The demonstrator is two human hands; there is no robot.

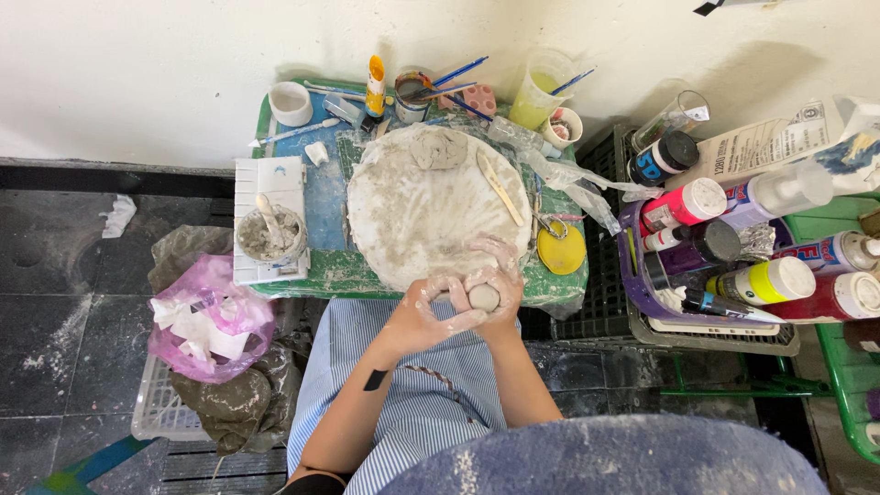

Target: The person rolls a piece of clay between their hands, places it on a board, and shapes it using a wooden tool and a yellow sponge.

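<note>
My left hand [423,314] and my right hand [495,275] meet at the near edge of a round clay-smeared work board [431,206]. Both hands are coated in grey clay and close together around a small rounded clay piece [484,297], whose flat end faces up. A flattened lump of clay [438,148] lies at the far side of the board, and a wooden modelling stick [500,188] rests on the board's right part.
A slip-filled cup [270,236] stands left of the board, a yellow lid [561,249] to the right. Jars with brushes [414,94] line the wall. A basket of paint bottles [733,266] sits to the right, a pink plastic bag [206,316] on the floor to the left.
</note>
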